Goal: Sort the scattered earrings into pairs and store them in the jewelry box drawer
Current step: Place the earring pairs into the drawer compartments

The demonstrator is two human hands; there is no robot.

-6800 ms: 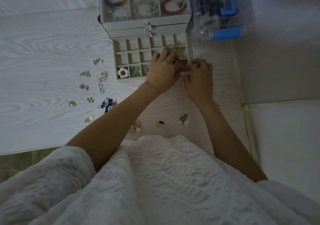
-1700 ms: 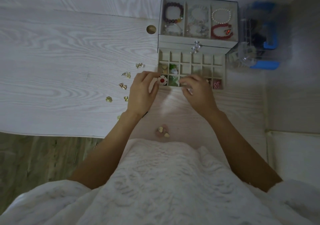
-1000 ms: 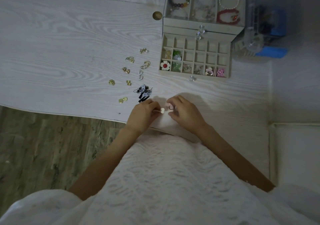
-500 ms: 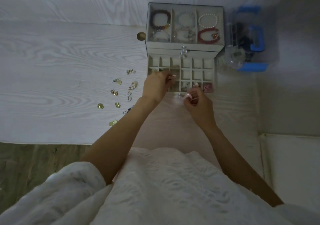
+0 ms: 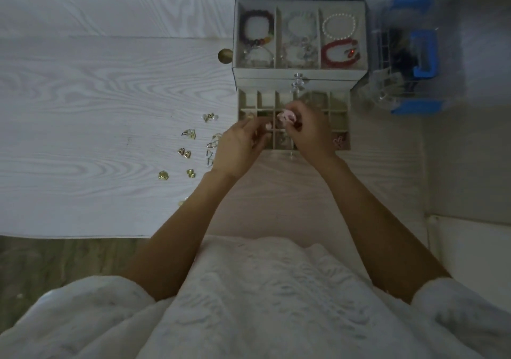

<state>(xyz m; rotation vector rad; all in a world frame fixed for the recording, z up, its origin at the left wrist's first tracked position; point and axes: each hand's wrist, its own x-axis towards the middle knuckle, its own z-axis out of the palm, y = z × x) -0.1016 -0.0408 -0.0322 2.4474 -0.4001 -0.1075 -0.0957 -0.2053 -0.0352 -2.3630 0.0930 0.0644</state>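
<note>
Both hands over the open drawer (image 5: 341, 118): right hand (image 5: 311, 132) pinching a pink earring (image 5: 287, 115) above a middle compartment, left hand (image 5: 239, 144) loosely curled, grip unclear. Could easily drop into the wrong cell, tiny dividers, dim light. Gold earrings (image 5: 185, 152) waiting left; blue-handled container (image 5: 409, 63) beyond.

A pale pink earring (image 5: 287, 115) is pinched in the right hand (image 5: 307, 135) over the open drawer (image 5: 341, 122) of the jewelry box (image 5: 300, 78). The drawer's grid holds a pink pair (image 5: 339, 141) at front right. Gold earrings (image 5: 184, 152) lie scattered left of it.
</note>
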